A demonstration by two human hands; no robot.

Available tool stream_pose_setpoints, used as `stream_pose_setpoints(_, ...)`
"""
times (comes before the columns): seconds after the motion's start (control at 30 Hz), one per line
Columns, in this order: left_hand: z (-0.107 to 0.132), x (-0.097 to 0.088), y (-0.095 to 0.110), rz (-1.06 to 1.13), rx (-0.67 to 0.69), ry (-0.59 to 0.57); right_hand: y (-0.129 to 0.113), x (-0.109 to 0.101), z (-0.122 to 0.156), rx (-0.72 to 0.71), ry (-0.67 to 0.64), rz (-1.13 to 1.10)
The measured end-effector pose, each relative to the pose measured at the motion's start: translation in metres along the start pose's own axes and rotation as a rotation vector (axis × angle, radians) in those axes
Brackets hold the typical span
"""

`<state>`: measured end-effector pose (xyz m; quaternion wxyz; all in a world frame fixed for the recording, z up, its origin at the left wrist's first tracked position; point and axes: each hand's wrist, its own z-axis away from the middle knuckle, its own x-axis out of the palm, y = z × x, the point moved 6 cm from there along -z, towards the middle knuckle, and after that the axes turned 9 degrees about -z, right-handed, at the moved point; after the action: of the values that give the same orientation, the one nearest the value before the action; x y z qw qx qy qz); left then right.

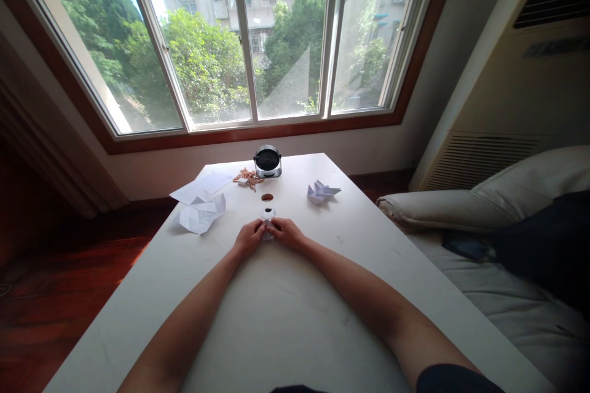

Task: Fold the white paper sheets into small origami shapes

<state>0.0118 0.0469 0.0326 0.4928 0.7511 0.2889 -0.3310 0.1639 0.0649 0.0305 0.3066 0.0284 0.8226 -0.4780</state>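
Near the middle of the white table (295, 313), my left hand (249, 237) and my right hand (287, 234) meet with their fingertips close together. Between them they pinch a small piece of folded white paper (268, 235), partly covered by my thumbs and fingers. Just beyond the fingertips lies a clear round disc (268, 214) with a dark centre. Off to the right of my hands, several folded paper shapes (321, 193) with pointed tips stand in a cluster. Creased, unfolded paper (201, 214) rests to the left.
Flat sheets with faint lines (205, 184) lie at the table's far left. A round black-and-silver device (268, 161) stands at the far edge, beside a tangled orange cord (249, 180). A brownish oval (267, 198) marks the tabletop. A pale sofa (428, 209) adjoins the right.
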Motion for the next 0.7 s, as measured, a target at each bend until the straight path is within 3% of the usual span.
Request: stream_pose_setpoints(0.7,0.0000,0.0012,-0.0009,-0.003,0.009,-0.002,0.0026,0.0005,0.0002,-0.025,0.012,-0.021)
